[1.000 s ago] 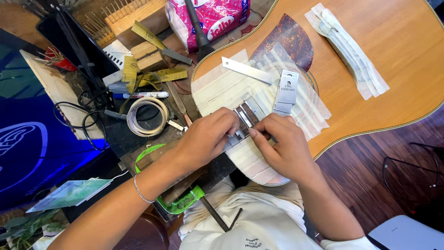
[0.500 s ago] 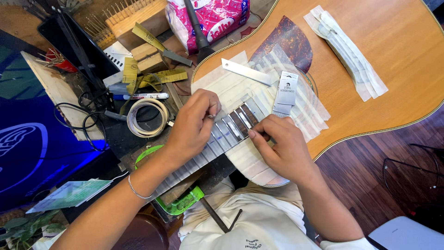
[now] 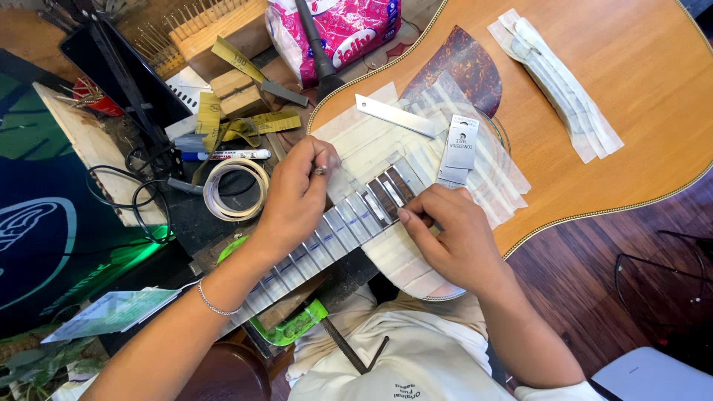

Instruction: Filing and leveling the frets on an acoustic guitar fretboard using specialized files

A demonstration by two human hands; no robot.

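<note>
An acoustic guitar (image 3: 594, 171) lies across my lap, its fretboard (image 3: 349, 223) covered in pale masking tape with a few dark frets bare. My left hand (image 3: 297, 197) is at the fretboard's far edge, fingertips pinched on a strip of masking tape (image 3: 339, 184). At the near edge, my right hand (image 3: 453, 234) has curled fingers and its thumb pressed down on the taped frets, seemingly on the same strip's other end. More tape strips cover the guitar top around the soundhole.
A tape roll (image 3: 236, 188), marker (image 3: 223, 155), yellow measuring tape (image 3: 230, 122) and wooden blocks (image 3: 234, 85) crowd the bench to the left. On the guitar lie a metal blade (image 3: 395, 115), a small label packet (image 3: 460, 148), a dark pickguard (image 3: 460, 67) and folded white strips (image 3: 553, 82). A green clamp (image 3: 290, 327) is below.
My left hand has slid away from the right hand toward the far edge of the neck, uncovering more taped frets. The right hand has stayed in place.
</note>
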